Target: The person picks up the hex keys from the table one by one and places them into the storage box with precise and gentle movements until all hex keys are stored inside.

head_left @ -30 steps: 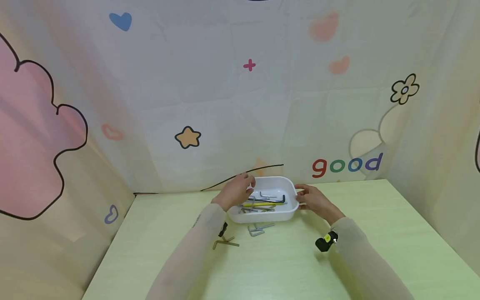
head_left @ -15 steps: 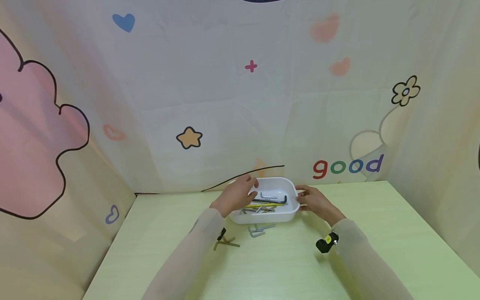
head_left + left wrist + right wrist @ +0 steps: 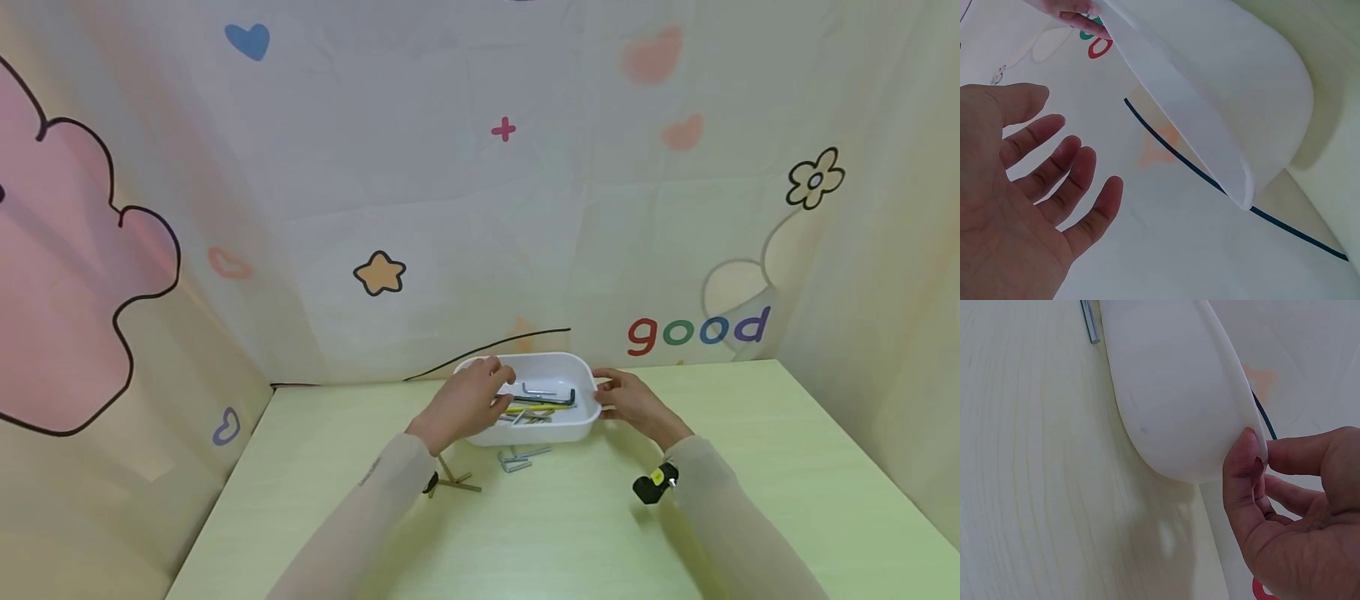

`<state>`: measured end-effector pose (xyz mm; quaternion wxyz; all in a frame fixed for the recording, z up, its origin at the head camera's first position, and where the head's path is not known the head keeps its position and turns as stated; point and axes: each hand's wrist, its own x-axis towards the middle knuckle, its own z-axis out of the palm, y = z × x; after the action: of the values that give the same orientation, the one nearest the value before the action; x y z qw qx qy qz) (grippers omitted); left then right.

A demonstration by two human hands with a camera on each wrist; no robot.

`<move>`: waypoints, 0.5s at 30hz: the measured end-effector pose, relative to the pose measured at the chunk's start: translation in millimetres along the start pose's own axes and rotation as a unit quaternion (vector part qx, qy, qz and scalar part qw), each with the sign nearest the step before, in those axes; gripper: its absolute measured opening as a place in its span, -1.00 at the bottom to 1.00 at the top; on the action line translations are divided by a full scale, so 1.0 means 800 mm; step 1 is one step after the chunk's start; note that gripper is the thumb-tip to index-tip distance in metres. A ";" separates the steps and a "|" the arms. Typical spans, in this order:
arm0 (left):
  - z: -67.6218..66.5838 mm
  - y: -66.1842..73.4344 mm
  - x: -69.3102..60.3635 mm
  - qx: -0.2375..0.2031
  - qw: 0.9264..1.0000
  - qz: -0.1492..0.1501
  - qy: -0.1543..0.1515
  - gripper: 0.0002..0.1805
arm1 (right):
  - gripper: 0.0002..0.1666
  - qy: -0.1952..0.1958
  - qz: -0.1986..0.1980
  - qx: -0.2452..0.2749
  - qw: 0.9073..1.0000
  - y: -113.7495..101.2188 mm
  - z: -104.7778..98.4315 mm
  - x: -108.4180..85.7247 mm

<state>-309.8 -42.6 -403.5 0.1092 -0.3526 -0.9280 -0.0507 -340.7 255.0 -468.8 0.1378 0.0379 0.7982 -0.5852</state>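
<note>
A white plastic tray (image 3: 558, 432) with rounded corners stands at the back of the table. Inside lie several hex keys: a long black hex key (image 3: 553, 401), a small silver hex key (image 3: 540, 391) and others, beside a thin yellow rod (image 3: 540, 408). My right hand (image 3: 633, 402) pinches the tray's right rim between thumb and fingers, as the right wrist view also shows. Over the tray's left end hovers my left hand (image 3: 463, 400), covering part of the contents. In the left wrist view this left hand (image 3: 1029, 194) has loosely bent, spread fingers with nothing between them.
Just in front of the tray, silver hex keys (image 3: 517, 461) lie on the table (image 3: 570, 533). Brass-coloured hex keys (image 3: 459, 486) are further left, next to the left wrist. A printed curtain (image 3: 450, 183) rises right behind the table's back edge.
My left hand has shifted slightly left and towards me, showing more of the brass-coloured hex keys. My right hand keeps its hold on the tray's rim.
</note>
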 end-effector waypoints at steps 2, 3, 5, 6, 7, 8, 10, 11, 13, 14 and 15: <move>-0.002 0.002 -0.004 0.011 1.000 0.008 0.008 -0.74 | -0.34 0.000 0.000 -0.001 1.000 0.000 0.000 0.000; -0.002 0.003 -0.006 0.015 1.000 0.011 0.010 -0.74 | -0.34 0.001 0.001 -0.001 1.000 0.000 0.000 0.000; -0.003 0.004 -0.011 0.023 1.000 0.017 0.014 -0.75 | -0.34 0.000 0.002 -0.001 1.000 0.000 0.000 -0.001; -0.004 0.004 -0.013 0.025 0.999 0.020 0.015 -0.75 | -0.34 0.000 0.002 -0.001 1.000 0.000 0.000 0.000; -0.004 0.005 -0.015 0.027 0.999 0.022 0.016 -0.75 | -0.34 0.000 0.002 -0.001 1.000 0.000 0.000 0.000; -0.004 0.005 -0.017 0.029 0.999 0.024 0.018 -0.75 | -0.34 0.002 0.003 0.000 1.000 0.000 0.000 0.000; -0.004 0.005 -0.021 0.035 0.999 0.028 0.020 -0.74 | -0.34 0.001 0.002 -0.002 1.000 0.000 0.000 0.000; -0.005 0.006 -0.023 0.039 0.999 0.030 0.022 -0.74 | -0.34 0.001 0.001 -0.001 1.000 0.000 0.000 0.000; -0.006 0.006 -0.028 0.042 0.998 0.033 0.025 -0.73 | -0.34 0.003 0.004 0.001 1.000 0.000 0.000 0.001; -0.007 0.007 -0.030 0.043 0.998 0.035 0.026 -0.73 | -0.34 0.003 0.005 0.001 1.000 0.001 0.000 0.001; -0.007 0.007 -0.033 0.046 0.998 0.036 0.027 -0.72 | -0.34 0.002 0.003 0.000 1.000 0.001 0.000 0.001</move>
<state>-285.7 -56.6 -403.9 0.1517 -0.3786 -0.9130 -0.0137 -341.5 255.1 -470.0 0.1381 0.0411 0.7986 -0.5844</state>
